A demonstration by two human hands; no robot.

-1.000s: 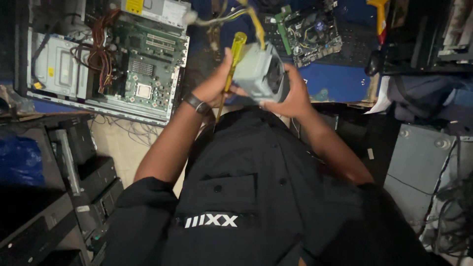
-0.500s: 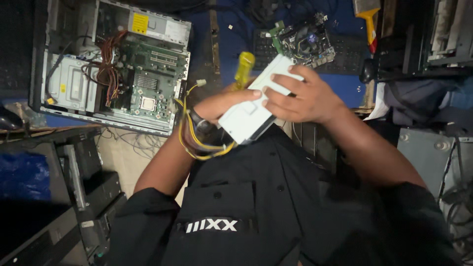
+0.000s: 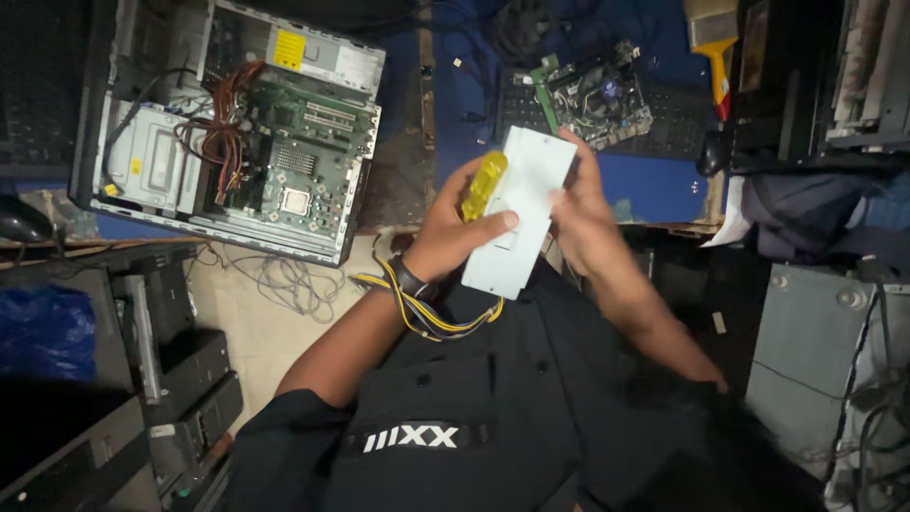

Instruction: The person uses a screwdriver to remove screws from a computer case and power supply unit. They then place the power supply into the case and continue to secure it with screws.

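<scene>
Both hands hold a grey metal power supply box (image 3: 517, 223) in front of my chest. My left hand (image 3: 450, 232) grips its left side and also holds a yellow-handled screwdriver (image 3: 483, 185) against it. My right hand (image 3: 583, 213) clasps the box's right edge. A bundle of yellow and black wires (image 3: 427, 313) hangs from the box's lower end past my left wrist, which wears a dark watch.
An open computer case (image 3: 242, 142) with its green board and red cables lies at upper left. A loose circuit board (image 3: 597, 95) rests on a dark keyboard on the blue surface ahead. Dark drives are stacked at lower left, a grey case (image 3: 820, 351) stands at right.
The box has been turned in my hands so its flat pale side faces up, and it sits more upright. The wires now hang lower by my left wrist.
</scene>
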